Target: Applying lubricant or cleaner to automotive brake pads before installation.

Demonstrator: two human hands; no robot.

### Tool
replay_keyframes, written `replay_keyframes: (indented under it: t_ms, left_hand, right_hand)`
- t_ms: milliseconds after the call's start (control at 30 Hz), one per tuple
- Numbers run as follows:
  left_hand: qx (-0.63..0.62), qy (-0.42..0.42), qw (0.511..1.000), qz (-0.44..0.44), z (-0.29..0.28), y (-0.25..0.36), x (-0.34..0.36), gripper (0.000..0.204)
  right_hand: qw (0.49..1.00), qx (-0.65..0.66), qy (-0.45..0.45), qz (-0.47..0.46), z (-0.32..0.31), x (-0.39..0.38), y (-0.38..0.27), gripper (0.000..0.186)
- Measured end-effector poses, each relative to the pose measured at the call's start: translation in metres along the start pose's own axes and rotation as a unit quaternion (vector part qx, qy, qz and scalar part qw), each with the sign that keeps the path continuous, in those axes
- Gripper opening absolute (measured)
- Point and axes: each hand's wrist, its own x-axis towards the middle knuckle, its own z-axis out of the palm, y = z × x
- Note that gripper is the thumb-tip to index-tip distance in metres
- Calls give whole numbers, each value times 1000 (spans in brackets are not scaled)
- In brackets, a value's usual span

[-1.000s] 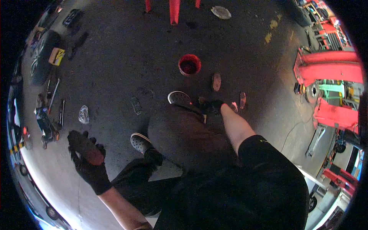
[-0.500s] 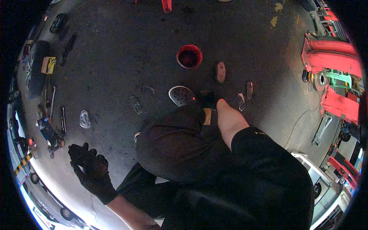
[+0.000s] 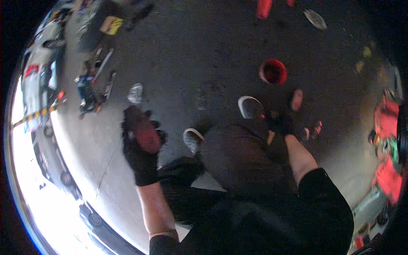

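My left hand (image 3: pixel 140 144), in a black glove, grips a dark oblong brake pad (image 3: pixel 145 132) with a reddish face. My right hand (image 3: pixel 280 125), also gloved, is low beside my right shoe (image 3: pixel 251 106); its fingers are blurred, near something small and yellowish (image 3: pixel 270 137). A red-rimmed bucket (image 3: pixel 273 72) stands beyond that shoe. A pad (image 3: pixel 296 99) lies just right of it, with small pink and silvery pieces (image 3: pixel 316 130) nearby. My left shoe (image 3: pixel 193 139) is between my hands, and a crumpled clear plastic item (image 3: pixel 135 93) lies beyond my left hand.
A floor jack (image 3: pixel 88 95), long bar tools (image 3: pixel 109 85), a yellow box (image 3: pixel 112 25) and a tyre lie to the left. Cars (image 3: pixel 55 157) stand at the bright left edge. Red lift parts (image 3: pixel 387 123) line the right, and red posts (image 3: pixel 263 8) rise at the top.
My head has swung left, shifting the floor things rightward in the picture and bringing the bright cars further in. My left hand has risen with the pad, its reddish face showing again.
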Motion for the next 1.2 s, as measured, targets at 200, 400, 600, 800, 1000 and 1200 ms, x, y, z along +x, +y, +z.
replay_keyframes:
  t_ms: [200, 400, 600, 800, 1000, 1200]
  left_hand:
    - [-138, 26, 987, -75, 7, 21, -6, 65]
    - [-140, -16, 990, -30, 21, 32, -20, 63]
    - [-208, -83, 975, -5, 23, 48, -36, 64]
    - [-267, -220, 938, 3, 9, 59, -41, 58]
    - [-300, -203, 929, 78, -17, 64, -58, 56]
    - [-50, -193, 949, 245, -15, 61, -49, 55]
  right_hand:
    - [997, 48, -21, -61, -29, -7, -68, 63]
    - [986, 137, -28, -92, -43, -15, -61, 62]
    - [967, 207, -8, -148, -59, -4, -57, 61]
    - [897, 307, -130, -289, -136, 21, -87, 51]
    - [820, 384, -83, -416, -262, -147, -276, 35]
    - [760, 369, -177, -505, -250, -173, -344, 33]
